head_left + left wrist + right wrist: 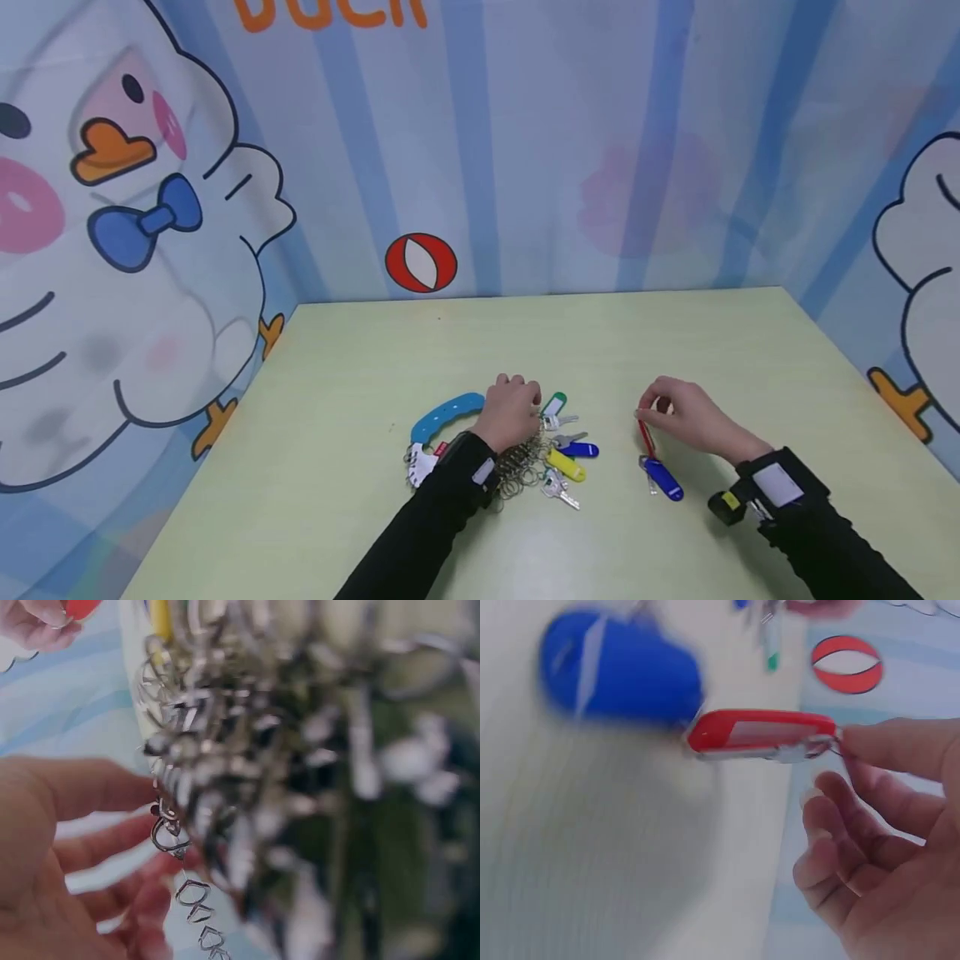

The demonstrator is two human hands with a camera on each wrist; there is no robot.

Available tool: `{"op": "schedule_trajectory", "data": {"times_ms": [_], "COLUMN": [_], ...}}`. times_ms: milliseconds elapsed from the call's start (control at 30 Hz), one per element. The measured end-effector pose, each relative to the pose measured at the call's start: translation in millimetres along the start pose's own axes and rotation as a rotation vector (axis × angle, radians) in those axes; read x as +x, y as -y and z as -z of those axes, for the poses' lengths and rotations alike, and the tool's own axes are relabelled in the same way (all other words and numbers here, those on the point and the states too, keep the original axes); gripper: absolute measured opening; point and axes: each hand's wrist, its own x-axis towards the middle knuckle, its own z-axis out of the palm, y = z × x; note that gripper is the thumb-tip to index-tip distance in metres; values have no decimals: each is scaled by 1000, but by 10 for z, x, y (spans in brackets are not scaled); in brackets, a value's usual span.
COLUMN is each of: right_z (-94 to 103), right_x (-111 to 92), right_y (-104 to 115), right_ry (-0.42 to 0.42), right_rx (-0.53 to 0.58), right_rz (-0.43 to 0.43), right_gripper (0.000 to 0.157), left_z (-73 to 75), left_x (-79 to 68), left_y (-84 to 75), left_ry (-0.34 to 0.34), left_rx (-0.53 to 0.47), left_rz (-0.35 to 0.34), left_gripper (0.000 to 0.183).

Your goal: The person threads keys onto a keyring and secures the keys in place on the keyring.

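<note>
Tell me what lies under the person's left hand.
In the head view, a curved blue plastic-looking band and bunched silver metal rings show at the edges of the person's left hand. What it covers cannot be seen.

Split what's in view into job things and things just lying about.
Likely the job:
- red key tag, pinched by right hand
- blue key tag near it
- metal rings, at left hand
- yellow key tag

Seemingly just there:
- light-blue curved piece, its link unclear
- printed ball

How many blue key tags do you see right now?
2: one blue tag beside the yellow tag, near the left hand; another blue tag at the lower end of the red tag, below the right hand. Some may hide behind the left hand.
</note>
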Motion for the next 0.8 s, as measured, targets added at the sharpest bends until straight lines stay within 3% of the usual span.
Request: {"op": "schedule_trajectory", "data": {"times_ms": [167, 300, 467, 567, 633, 800], "right_z": [11, -34, -178, -250, -292, -397], "right_x": [47, 108, 232, 297, 340, 451], "right_y": [143, 241, 356, 384, 403, 474], "right_ry": [55, 119, 195, 217, 226, 227], "right_rx": [311, 593, 836, 846, 829, 751], "right_rz": [-76, -89, -115, -116, -99, -58], "right_gripper": [26, 38, 39, 44, 47, 45], "left_z": [19, 49, 79, 137, 190, 291], "left_x": [4, 2, 3, 21, 19, -45], "left_y": [14, -8, 66, 115, 142, 176], "left_ry": [25, 103, 178, 171, 164, 204], "left_rx": [25, 61, -94, -221, -246, -110], "left_rz": [83, 74, 82, 112, 125, 157], "left_gripper": [11, 14, 12, 8, 6, 10]}}
